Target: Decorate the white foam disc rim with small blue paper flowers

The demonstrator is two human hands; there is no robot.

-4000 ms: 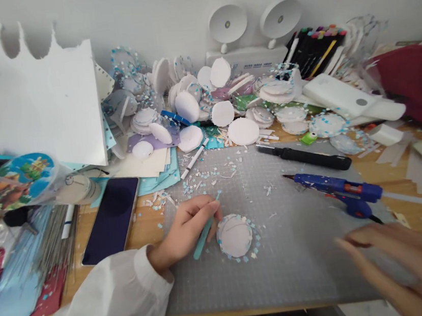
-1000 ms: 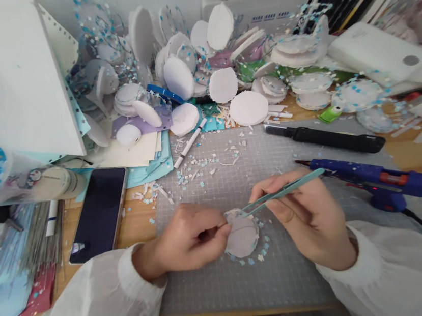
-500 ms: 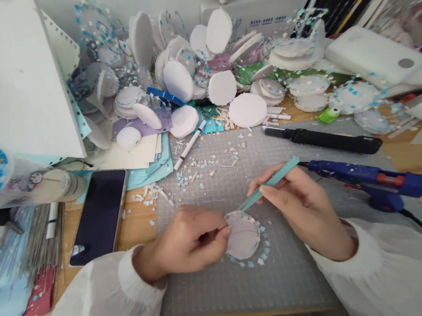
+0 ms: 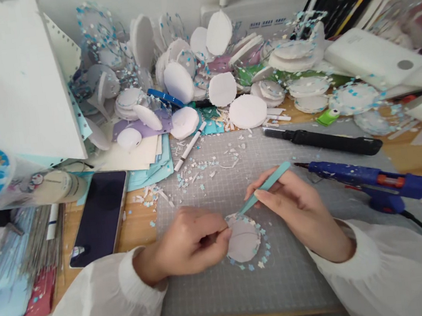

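Observation:
On the grey cutting mat [image 4: 288, 282] lies a white disc [image 4: 243, 241], ringed with small blue and white flower and star pieces. My left hand [image 4: 194, 239] pinches at the disc's left edge; whether it grips the rim or a thin strand there is hidden by the fingers. In my right hand [image 4: 298, 209] is a pair of teal tweezers [image 4: 264, 186], held like a pen. Their tips point down-left and reach the decorated upper rim of the disc. A thin line crosses the disc's face.
A blue glue gun [image 4: 371, 177] and a black utility knife [image 4: 324, 141] lie to the right. On the left are a phone [image 4: 100, 215] and wire stems [image 4: 45, 250]. Paper scraps [image 4: 197, 172] litter the mat, and many white discs [image 4: 247, 111] crowd the back.
The tweezers have shifted slightly down and left with my right hand, their tips staying near the disc's upper rim. My left hand stays put.

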